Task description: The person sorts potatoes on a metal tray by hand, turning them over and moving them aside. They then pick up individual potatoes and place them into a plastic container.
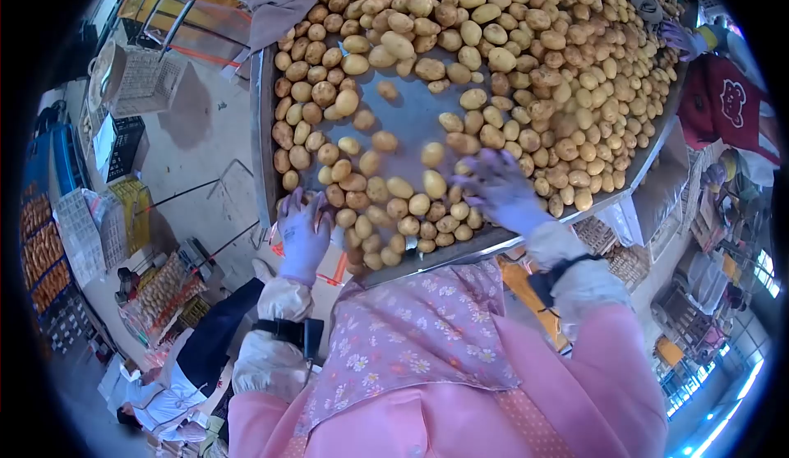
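Many small yellow-brown potatoes (pixel 398 188) lie on a metal-topped sorting table (pixel 394 106) with a raised rim. Purple gloves cover both of my hands. At the table's near left corner, my left hand (pixel 302 232) has its fingers apart beside the nearest potatoes. My right hand (pixel 500 191) reaches over the near right part of the table, fingers spread, next to a dense heap of potatoes (pixel 592 88). It is slightly blurred, and I see nothing held in either hand. Several potatoes in the middle look smeared by motion.
Across the table at right is another person's gloved hand (pixel 679 41), near a dark red garment (pixel 730 101). A person in light clothes (pixel 164 396) is at lower left. Plastic crates (pixel 146 82) stand on the floor at left. A grey cloth (pixel 283 2) hangs over the far left corner.
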Demonstrator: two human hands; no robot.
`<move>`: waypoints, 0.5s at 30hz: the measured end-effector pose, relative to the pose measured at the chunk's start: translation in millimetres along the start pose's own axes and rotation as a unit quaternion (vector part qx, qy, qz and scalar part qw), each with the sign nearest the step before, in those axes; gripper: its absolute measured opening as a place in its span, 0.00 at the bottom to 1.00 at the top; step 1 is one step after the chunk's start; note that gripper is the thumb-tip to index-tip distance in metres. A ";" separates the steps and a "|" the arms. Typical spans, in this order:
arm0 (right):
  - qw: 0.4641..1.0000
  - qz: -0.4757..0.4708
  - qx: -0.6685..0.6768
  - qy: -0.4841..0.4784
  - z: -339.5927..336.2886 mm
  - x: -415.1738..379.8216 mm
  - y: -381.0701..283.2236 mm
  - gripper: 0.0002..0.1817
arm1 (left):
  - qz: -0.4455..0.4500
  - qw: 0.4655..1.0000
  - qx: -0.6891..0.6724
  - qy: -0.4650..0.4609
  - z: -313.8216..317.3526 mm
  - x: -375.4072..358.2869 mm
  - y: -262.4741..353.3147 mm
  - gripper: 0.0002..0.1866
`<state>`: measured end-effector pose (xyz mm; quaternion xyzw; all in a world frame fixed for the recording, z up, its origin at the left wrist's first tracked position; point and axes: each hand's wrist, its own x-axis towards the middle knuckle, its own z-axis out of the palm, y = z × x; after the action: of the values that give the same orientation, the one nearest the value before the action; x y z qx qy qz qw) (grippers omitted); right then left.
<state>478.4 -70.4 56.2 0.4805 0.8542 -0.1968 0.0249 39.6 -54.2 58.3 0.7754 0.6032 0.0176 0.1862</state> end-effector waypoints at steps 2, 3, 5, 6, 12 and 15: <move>0.993 0.098 -0.066 0.004 -19.4 -27.3 14.5 0.33 | 0.014 1.000 -0.025 0.012 4.5 -9.7 23.2 0.26; 0.993 0.096 -0.066 0.005 -11.7 -22.0 6.7 0.33 | 0.029 0.998 -0.049 0.021 7.4 -13.9 38.0 0.25; 0.944 0.314 -0.075 0.065 9.3 3.4 -27.9 0.35 | 0.146 0.986 -0.074 -0.033 4.8 -10.8 80.6 0.24; 0.935 0.344 -0.087 0.033 4.3 16.8 -56.5 0.37 | 0.256 0.958 -0.098 -0.081 3.1 -10.0 93.1 0.23; 0.993 0.050 0.103 0.041 19.4 -38.8 -57.8 0.24 | 0.061 0.987 -0.135 -0.068 9.5 -17.0 21.9 0.20; 0.960 0.146 0.184 0.156 7.2 4.8 -60.3 0.21 | -0.026 0.993 -0.043 0.105 9.4 20.5 0.0 0.20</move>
<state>424.7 -96.9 67.3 0.6210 0.7172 -0.2674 -0.1685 47.5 -37.4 45.5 0.7445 0.6383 0.1200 0.1547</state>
